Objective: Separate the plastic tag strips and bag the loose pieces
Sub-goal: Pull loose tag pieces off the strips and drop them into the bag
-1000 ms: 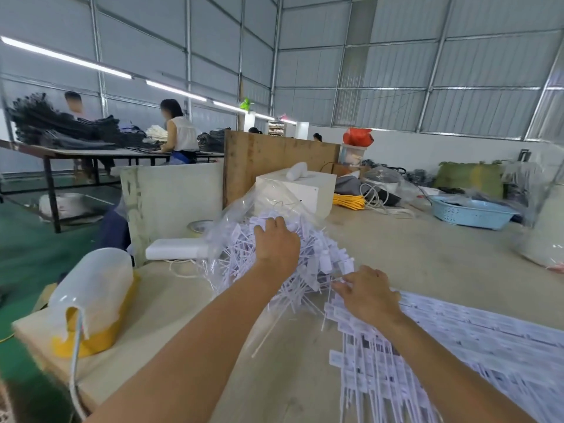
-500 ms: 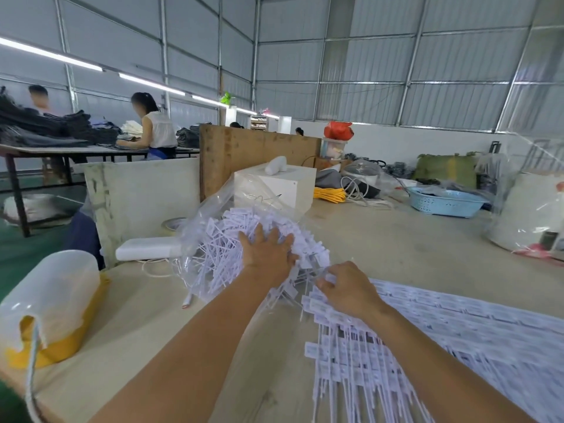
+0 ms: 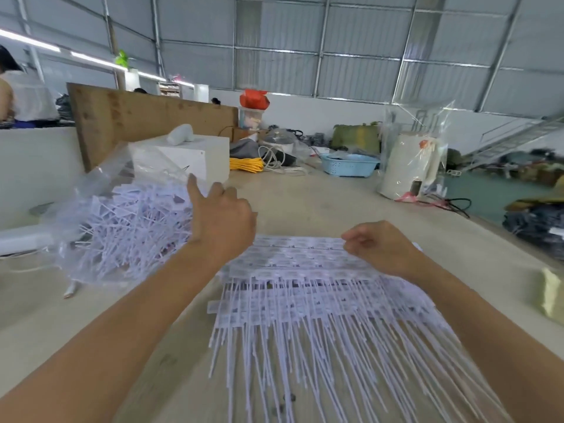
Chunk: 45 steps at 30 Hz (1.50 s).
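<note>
From the head camera, the left hand [image 3: 221, 221] shows its back, index finger stretched forward and up, the other fingers loosely bent; it holds nothing that can be seen. Its thumb side lies against the heap of loose white plastic tag pieces [image 3: 134, 227], though whether it truly touches them cannot be told. The left forearm runs in from the lower left, raised off the table.

The right hand [image 3: 380, 248] has its fingers curled inward toward the palm, knuckles up. Its fingertips [image 3: 351, 239] sit at the far edge of the flat sheet of joined white plastic tag strips [image 3: 305, 300]; whether they pinch a strip is unclear. The right forearm crosses over the sheet's right part.

The loose pieces lie piled in a crumpled clear plastic bag [image 3: 100, 184], left of the left hand, on the beige tabletop [image 3: 320, 209]. The joined strips lie flat between the two forearms, their thin tails pointing toward the camera.

Farther back stand a white box [image 3: 189, 160] and a light blue plastic basket [image 3: 349, 166].
</note>
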Each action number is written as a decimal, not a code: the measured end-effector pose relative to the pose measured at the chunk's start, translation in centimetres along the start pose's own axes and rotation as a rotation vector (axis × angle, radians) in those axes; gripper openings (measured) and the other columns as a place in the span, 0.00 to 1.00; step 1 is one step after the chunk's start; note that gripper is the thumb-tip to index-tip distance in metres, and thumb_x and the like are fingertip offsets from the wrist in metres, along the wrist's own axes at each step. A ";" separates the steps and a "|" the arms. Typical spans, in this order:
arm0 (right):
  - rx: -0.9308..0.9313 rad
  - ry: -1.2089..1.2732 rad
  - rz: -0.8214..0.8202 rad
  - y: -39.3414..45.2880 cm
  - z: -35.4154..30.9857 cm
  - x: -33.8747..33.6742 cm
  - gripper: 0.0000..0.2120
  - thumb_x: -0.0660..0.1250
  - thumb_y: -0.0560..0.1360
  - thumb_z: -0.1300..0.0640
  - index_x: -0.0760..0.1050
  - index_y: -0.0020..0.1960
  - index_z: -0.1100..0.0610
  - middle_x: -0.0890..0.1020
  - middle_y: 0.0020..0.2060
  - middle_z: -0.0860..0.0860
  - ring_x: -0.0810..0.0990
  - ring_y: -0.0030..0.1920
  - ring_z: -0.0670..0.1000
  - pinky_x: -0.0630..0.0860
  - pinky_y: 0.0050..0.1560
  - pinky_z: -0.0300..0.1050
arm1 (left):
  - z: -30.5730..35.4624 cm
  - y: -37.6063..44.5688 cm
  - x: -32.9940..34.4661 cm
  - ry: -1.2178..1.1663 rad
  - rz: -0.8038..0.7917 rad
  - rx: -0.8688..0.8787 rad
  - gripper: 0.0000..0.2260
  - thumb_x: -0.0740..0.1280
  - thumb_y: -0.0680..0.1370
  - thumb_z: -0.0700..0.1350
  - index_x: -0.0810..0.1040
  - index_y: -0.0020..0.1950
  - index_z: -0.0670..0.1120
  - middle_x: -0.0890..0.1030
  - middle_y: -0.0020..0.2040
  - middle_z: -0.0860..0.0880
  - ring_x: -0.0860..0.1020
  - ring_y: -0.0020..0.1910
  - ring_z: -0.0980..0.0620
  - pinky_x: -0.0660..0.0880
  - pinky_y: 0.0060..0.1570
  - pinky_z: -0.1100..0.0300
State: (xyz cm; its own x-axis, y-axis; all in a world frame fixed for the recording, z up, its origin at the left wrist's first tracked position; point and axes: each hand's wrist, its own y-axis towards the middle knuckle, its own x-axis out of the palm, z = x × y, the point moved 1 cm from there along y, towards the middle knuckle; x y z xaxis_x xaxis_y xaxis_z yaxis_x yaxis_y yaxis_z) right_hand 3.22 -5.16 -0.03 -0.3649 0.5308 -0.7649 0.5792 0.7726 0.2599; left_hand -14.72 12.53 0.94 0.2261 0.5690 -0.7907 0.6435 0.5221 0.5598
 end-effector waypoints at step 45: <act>-0.326 0.174 0.127 -3.7 3.3 -1.0 0.07 0.70 0.72 0.67 0.83 0.41 0.56 0.83 0.35 0.56 0.79 0.36 0.52 0.72 0.36 0.39 | 13.7 -2.0 -1.4 -1.219 -0.364 0.001 0.21 0.59 0.81 0.54 0.70 0.30 0.46 0.73 0.27 0.49 0.71 0.31 0.50 0.71 0.52 0.51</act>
State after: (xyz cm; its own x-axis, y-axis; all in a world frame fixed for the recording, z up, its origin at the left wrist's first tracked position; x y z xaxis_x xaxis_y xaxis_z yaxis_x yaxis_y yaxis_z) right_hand 3.83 -9.69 -2.19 -0.4398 0.6590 -0.6102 0.3757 0.7521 0.5415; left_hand -6.31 2.03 -2.47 0.5601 -0.5569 -0.6133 0.8098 0.5242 0.2636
